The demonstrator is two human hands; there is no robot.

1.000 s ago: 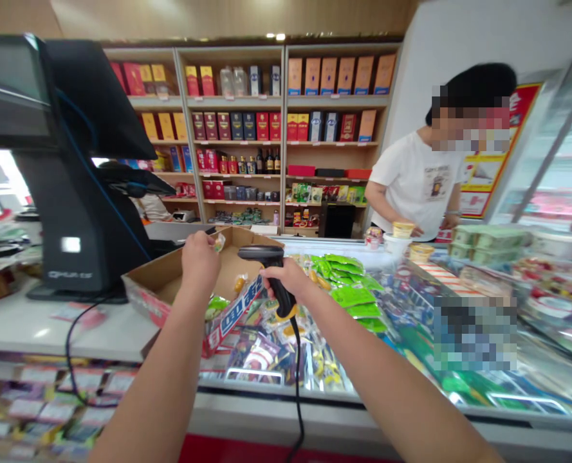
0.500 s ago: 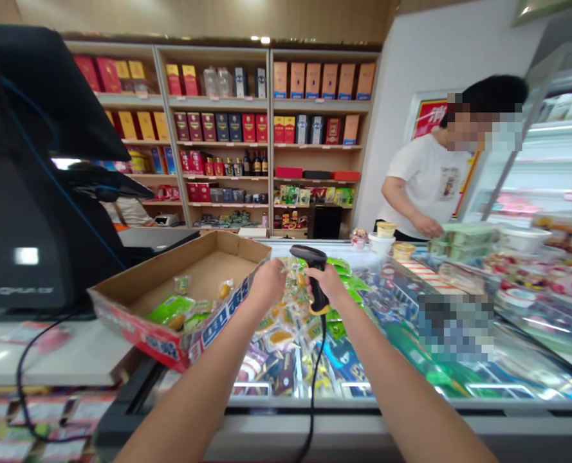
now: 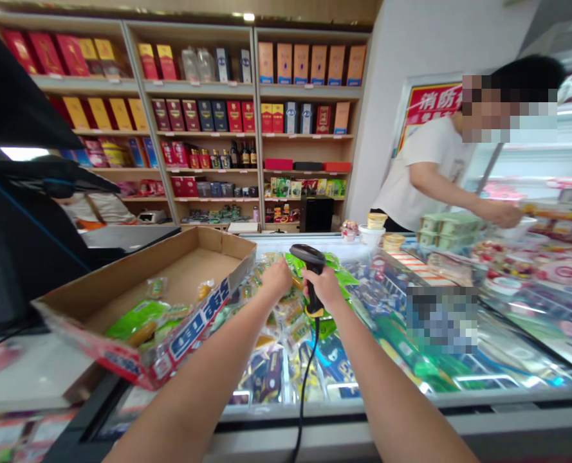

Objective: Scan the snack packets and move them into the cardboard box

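Observation:
My right hand [image 3: 326,287] is wrapped round the grip of a black barcode scanner [image 3: 309,256], whose head points to the left. From its yellow-edged base a black cord [image 3: 304,379] hangs down towards me. Close by on the left, my left hand [image 3: 276,278] is closed above the heap of packets; what its fingers hold is hidden. Small clear snack packets [image 3: 293,314] with brown-yellow contents lie under both hands. Green snack packets [image 3: 346,275] lie behind and beside the scanner. An open cardboard box [image 3: 203,321] stands left of my left forearm, with several clear and green packets inside.
All this rests on a glass-topped freezer [image 3: 392,405] with colourful goods below. A dark checkout terminal [image 3: 20,238] stands left. Tubs [image 3: 371,235] and green cartons [image 3: 447,230] sit at the right, where a person in a white shirt [image 3: 425,154] leans over. Stocked shelves line the back wall.
The view has shifted, so the box and terminal appear further left. The other person's arm has stretched right, beyond the green cartons. My right hand still holds the scanner; my left stays closed beside it.

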